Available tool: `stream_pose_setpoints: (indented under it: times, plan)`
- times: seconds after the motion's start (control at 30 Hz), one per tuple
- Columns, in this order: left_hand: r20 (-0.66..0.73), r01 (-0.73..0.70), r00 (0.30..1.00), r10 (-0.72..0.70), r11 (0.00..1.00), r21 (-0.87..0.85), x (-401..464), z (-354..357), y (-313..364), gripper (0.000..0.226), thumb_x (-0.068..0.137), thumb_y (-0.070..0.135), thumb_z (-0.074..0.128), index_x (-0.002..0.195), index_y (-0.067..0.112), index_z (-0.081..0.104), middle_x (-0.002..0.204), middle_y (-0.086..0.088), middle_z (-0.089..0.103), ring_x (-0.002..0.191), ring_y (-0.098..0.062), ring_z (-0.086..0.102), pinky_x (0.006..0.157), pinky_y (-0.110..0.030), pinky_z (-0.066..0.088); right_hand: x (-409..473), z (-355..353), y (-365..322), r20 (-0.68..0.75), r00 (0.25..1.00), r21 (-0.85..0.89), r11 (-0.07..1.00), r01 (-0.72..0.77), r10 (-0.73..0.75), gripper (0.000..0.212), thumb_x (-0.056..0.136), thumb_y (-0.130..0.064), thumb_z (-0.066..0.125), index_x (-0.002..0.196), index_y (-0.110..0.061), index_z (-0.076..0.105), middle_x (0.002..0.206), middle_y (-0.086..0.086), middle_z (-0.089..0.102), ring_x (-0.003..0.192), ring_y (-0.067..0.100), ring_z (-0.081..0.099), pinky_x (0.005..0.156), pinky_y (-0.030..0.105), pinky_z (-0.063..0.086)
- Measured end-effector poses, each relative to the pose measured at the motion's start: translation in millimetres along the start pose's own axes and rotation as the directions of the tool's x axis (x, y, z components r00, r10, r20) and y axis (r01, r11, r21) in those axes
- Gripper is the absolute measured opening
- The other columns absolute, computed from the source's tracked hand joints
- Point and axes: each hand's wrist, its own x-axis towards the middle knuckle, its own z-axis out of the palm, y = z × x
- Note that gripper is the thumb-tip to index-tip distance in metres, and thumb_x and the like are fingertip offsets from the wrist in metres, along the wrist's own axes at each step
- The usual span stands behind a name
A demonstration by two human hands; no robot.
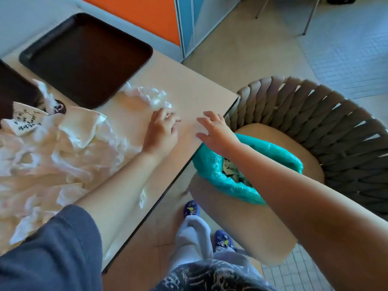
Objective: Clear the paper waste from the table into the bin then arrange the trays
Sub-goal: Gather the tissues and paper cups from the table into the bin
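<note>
Crumpled white paper waste [52,152] covers the left half of the beige table [189,91]. A smaller crumpled wad [151,97] lies just beyond my left hand [161,131], whose fingertips touch its near edge. My right hand [214,129] hovers over the table's right edge with fingers spread and nothing in it. Below it, a bin lined with a teal bag [212,166] sits on a chair seat and holds paper scraps. A dark brown tray [88,57] lies at the back of the table; a second tray [10,89] shows at the far left.
The bin rests on a tan seat of a woven grey chair [315,114] pushed against the table's right side. A printed paper wrapper [25,120] lies among the waste. My feet in blue slippers [191,208] stand on the tiled floor.
</note>
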Motion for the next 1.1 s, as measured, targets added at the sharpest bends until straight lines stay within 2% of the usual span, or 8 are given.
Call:
stream_pose_setpoints:
  times: [0.23,0.47,0.6,0.67,0.73,0.8,0.97,1.1]
  plan:
    - [-0.081,0.175,0.983,-0.165,0.975,0.133,33.8,-29.9,-67.9,0.042,0.085,0.026,0.058,0.125,0.018,0.053,0.134,-0.016,0.043,0.123,-0.035,0.038,0.099,-0.046,0.039,57.9,25.4,-52.2,0.128,0.986,0.041,0.994,0.098,-0.103,0.09,0.078,-0.05,0.064,0.147,-0.03,0.011,0.157,0.007,-0.011,0.143,0.035,-0.01,0.114,0.053,0.007]
    - [0.141,0.319,0.929,-0.343,0.933,0.168,75.7,-34.1,-109.8,0.056,0.088,0.055,0.046,0.139,0.035,0.033,0.154,-0.016,0.004,0.141,-0.036,0.003,0.115,-0.045,0.009,90.1,51.0,-70.8,0.199,0.966,-0.098,0.977,0.188,-0.166,0.062,0.087,-0.04,0.058,0.142,-0.029,0.032,0.158,0.009,0.0,0.144,0.033,-0.005,0.116,0.05,0.008]
    - [0.171,0.317,0.928,-0.33,0.943,0.101,77.2,-20.4,-113.8,0.048,0.086,0.051,0.053,0.13,0.032,0.049,0.146,-0.019,0.021,0.136,-0.036,0.015,0.114,-0.039,0.016,93.4,64.5,-65.7,0.058,0.967,0.01,0.968,0.25,-0.25,0.038,0.086,-0.015,0.056,0.122,-0.003,0.058,0.139,0.025,0.044,0.13,0.046,0.037,0.102,0.051,0.041]
    - [0.167,0.279,0.943,-0.286,0.958,0.065,75.8,-15.2,-112.9,0.043,0.085,0.045,0.058,0.122,0.024,0.059,0.139,-0.021,0.034,0.131,-0.038,0.023,0.112,-0.038,0.021,91.3,58.3,-65.2,0.016,0.983,0.06,0.982,0.181,-0.182,0.036,0.094,-0.016,0.048,0.128,-0.005,0.052,0.138,0.016,0.046,0.128,0.034,0.043,0.102,0.032,0.042]
    - [0.161,0.256,0.953,-0.257,0.966,0.027,75.8,-10.2,-111.6,0.036,0.085,0.036,0.062,0.113,0.014,0.066,0.131,-0.021,0.044,0.125,-0.038,0.031,0.108,-0.036,0.026,93.8,56.5,-61.1,0.006,0.988,0.014,0.988,0.156,-0.156,0.031,0.096,-0.025,0.045,0.124,-0.015,0.053,0.125,0.004,0.048,0.116,0.027,0.051,0.1,0.038,0.042]
    - [0.17,0.256,0.953,-0.251,0.966,-0.01,74.7,-5.7,-108.9,0.029,0.085,0.028,0.063,0.106,0.008,0.069,0.128,-0.02,0.047,0.122,-0.036,0.035,0.105,-0.034,0.031,92.3,51.4,-53.2,0.004,0.992,-0.077,0.989,0.126,-0.126,0.026,0.096,-0.023,0.043,0.117,-0.014,0.056,0.117,0.006,0.049,0.109,0.03,0.052,0.094,0.04,0.043]
    - [0.187,0.223,0.96,-0.208,0.973,-0.061,68.9,-1.2,-92.4,0.017,0.083,0.011,0.065,0.095,0.0,0.069,0.113,-0.02,0.055,0.112,-0.034,0.042,0.093,-0.039,0.044,79.1,32.7,-36.8,0.024,0.993,-0.088,0.99,0.113,-0.112,0.031,0.077,0.016,0.042,0.099,0.006,0.062,0.105,0.023,0.054,0.098,0.036,0.049,0.077,0.046,0.047]
    - [0.215,0.22,0.957,-0.193,0.969,-0.111,58.8,1.3,-69.6,0.008,0.078,0.002,0.066,0.085,0.0,0.067,0.102,-0.016,0.06,0.1,-0.034,0.053,0.083,-0.037,0.048,63.0,14.0,-26.5,-0.032,0.995,-0.136,0.986,0.093,-0.098,0.044,0.071,0.022,0.037,0.106,0.006,0.058,0.11,0.023,0.053,0.105,0.036,0.044,0.085,0.045,0.041]
